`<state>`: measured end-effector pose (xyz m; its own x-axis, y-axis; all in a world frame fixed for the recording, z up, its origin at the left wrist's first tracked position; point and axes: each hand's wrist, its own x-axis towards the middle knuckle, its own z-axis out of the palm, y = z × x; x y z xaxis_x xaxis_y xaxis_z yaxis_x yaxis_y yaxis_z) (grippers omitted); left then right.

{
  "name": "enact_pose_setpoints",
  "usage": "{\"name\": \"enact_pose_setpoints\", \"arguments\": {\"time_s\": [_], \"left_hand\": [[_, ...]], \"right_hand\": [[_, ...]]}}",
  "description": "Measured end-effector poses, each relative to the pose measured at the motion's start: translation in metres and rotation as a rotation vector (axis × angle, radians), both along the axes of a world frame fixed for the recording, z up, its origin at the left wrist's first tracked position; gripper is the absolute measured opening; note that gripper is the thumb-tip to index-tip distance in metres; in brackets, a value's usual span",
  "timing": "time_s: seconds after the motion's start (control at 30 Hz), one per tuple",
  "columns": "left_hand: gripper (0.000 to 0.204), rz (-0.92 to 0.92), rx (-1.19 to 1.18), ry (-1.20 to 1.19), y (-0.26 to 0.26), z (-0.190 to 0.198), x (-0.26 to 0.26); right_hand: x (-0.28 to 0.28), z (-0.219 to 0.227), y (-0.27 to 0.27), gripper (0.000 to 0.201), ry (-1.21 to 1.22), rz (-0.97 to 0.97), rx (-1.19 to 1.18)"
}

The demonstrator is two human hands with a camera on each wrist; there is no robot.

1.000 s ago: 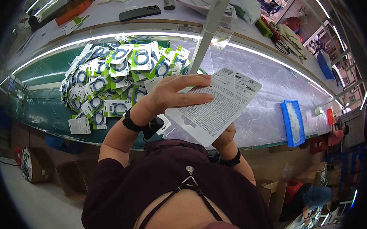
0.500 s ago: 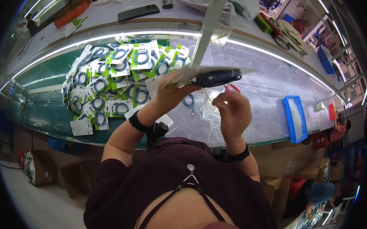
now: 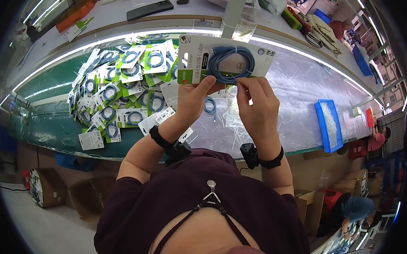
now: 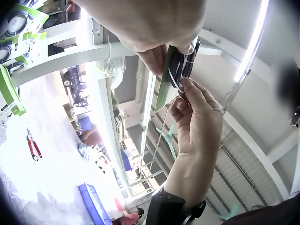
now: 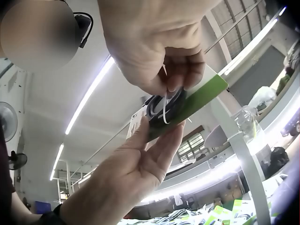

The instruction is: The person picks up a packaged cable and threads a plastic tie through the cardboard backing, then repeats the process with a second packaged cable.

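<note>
A white and green packaging card (image 3: 195, 58) labelled as a USB-C cable is held up over the table, its printed front toward the head camera. On it lies a coiled blue cable (image 3: 251, 68), bound at the top by a white tie. My left hand (image 3: 192, 101) grips the card's lower left edge, thumb on the front and fingers behind. With thumb and fingertips my right hand (image 3: 261, 107) pinches a thin white cable tie (image 5: 164, 115) at the coil's lower side. In the left wrist view, this tie loops out from the coil.
A large heap of carded cables (image 3: 109, 93) covers the left of the table. One loose blue cable coil (image 3: 210, 106) lies below the card. Red-handled pliers (image 4: 33, 147) and a blue tray (image 3: 328, 125) of white ties lie to the right. A metal post (image 3: 233, 15) stands behind.
The card turned from its printed back, through edge-on, to its front with the cable, and moved up. My right hand came up from below and now pinches the tie at the coil.
</note>
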<state>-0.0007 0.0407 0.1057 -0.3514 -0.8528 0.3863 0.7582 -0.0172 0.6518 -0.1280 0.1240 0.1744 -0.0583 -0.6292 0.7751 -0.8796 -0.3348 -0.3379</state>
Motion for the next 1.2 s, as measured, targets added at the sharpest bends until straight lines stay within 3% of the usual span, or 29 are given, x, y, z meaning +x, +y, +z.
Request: {"name": "enact_pose_setpoints", "arguments": {"time_s": [0.6, 0.9, 1.0, 1.2], "left_hand": [[0.025, 0.273, -0.215, -0.173, 0.005, -0.004, -0.001], [0.024, 0.279, -0.14, -0.123, 0.007, -0.003, -0.004], [0.025, 0.428, -0.367, -0.296, 0.006, -0.005, 0.0], [0.03, 0.574, -0.558, -0.454, 0.004, -0.006, 0.008]], "right_hand": [[-0.001, 0.006, -0.002, 0.012, 0.118, 0.014, 0.027], [0.001, 0.005, -0.005, 0.012, 0.132, 0.013, 0.029], [0.002, 0.007, -0.004, 0.012, 0.141, 0.013, 0.037], [0.006, 0.007, -0.002, 0.013, 0.073, 0.055, 0.028]]}}
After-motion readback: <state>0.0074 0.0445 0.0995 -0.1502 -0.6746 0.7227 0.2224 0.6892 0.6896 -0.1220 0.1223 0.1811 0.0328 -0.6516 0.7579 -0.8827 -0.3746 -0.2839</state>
